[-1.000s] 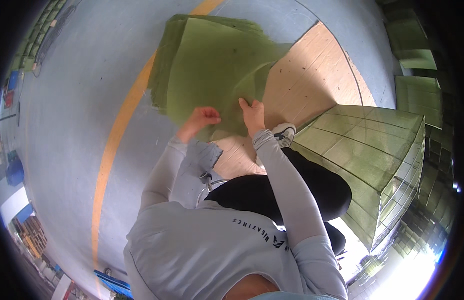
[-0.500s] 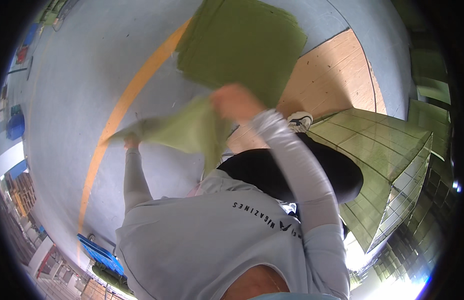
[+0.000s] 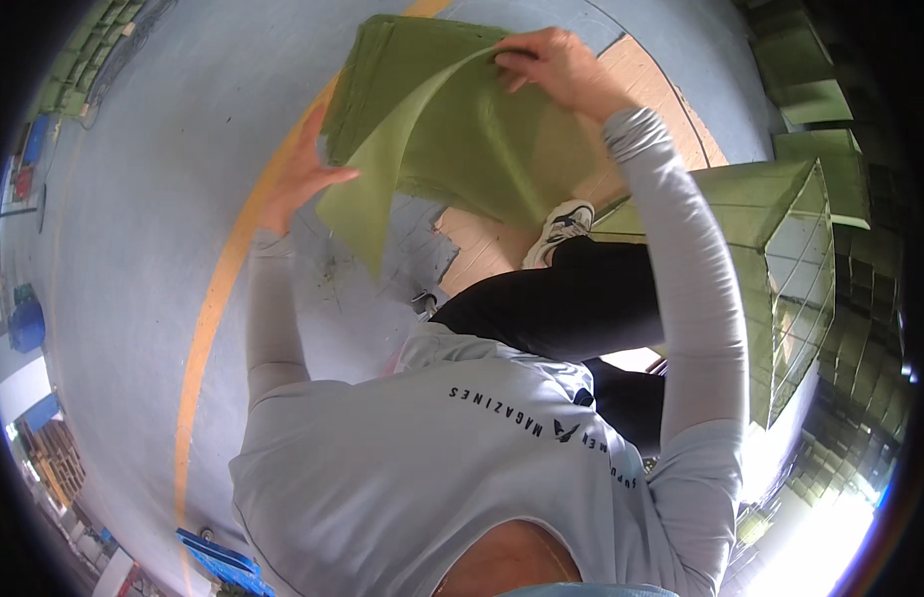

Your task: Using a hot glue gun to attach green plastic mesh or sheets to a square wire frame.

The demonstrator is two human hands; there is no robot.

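Note:
A thin green sheet (image 3: 432,149) hangs in the air above a stack of the same green sheets (image 3: 382,70) that lies on the floor. My right hand (image 3: 552,65) grips the sheet's upper edge, fingers pinched on it. My left hand (image 3: 298,174) is at the sheet's left edge with fingers spread, touching it; whether it grips I cannot tell. The sheet's lower corner droops toward my legs. Both forearms wear light grey sleeves.
A wooden pallet (image 3: 671,99) lies under and right of the stack. A tall stack of green sheets (image 3: 790,249) stands at the right, more stacks (image 3: 810,90) beyond it. A yellow line (image 3: 223,289) crosses the grey floor. My shoe (image 3: 556,229) rests on the pallet's edge.
The sheet, swung low to the left half a second ago, is now raised and spread over the floor stack. My right hand has gone up and forward; my left hand followed.

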